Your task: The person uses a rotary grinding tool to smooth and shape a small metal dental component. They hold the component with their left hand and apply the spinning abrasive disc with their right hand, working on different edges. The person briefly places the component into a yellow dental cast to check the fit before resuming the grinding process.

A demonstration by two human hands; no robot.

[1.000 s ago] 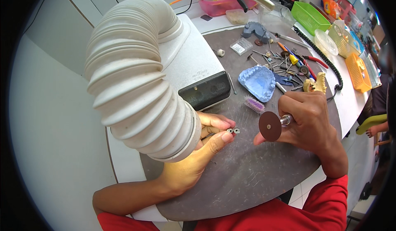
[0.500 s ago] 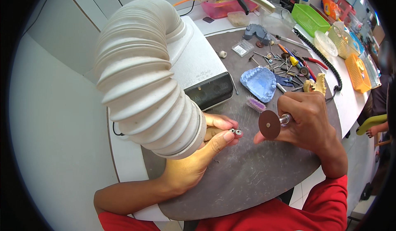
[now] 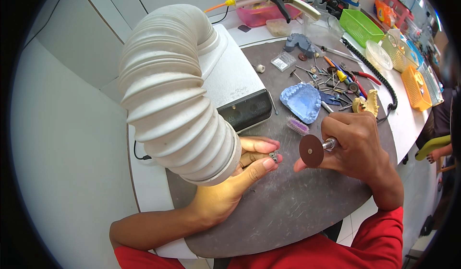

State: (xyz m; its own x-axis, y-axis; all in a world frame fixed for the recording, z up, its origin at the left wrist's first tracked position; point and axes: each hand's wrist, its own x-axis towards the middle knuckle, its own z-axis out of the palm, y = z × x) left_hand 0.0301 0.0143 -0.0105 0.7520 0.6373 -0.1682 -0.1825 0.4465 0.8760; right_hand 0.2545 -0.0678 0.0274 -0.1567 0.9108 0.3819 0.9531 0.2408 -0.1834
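My left hand [image 3: 230, 182] pinches a small grey metal dental piece [image 3: 273, 157] between thumb and fingertips, just outside the mouth of a white ribbed suction hose [image 3: 163, 91] that covers part of the hand. In my right hand [image 3: 357, 142] is a rotary handpiece [image 3: 329, 143], its body mostly hidden by the curled fingers. A brown cutting disc [image 3: 311, 151] is mounted on its tip, apart from the metal piece and to its right. Beyond the hands lie a purple-bristled brush [image 3: 297, 125] and a blue dental cast [image 3: 301, 103].
A white box with a dark front [image 3: 247, 108] stands behind the hose. Loose burs and tools [image 3: 331, 79] crowd the far right of the grey bench [image 3: 288, 211], beside a yellowish jaw model [image 3: 367, 104]. A black coiled cord [image 3: 372, 62] and plastic baskets [image 3: 361, 23] line the edge.
The metal piece has turned in my left fingers, and a finger has lifted away from it. My right hand with the disc has shifted only slightly. The view has tilted a little.
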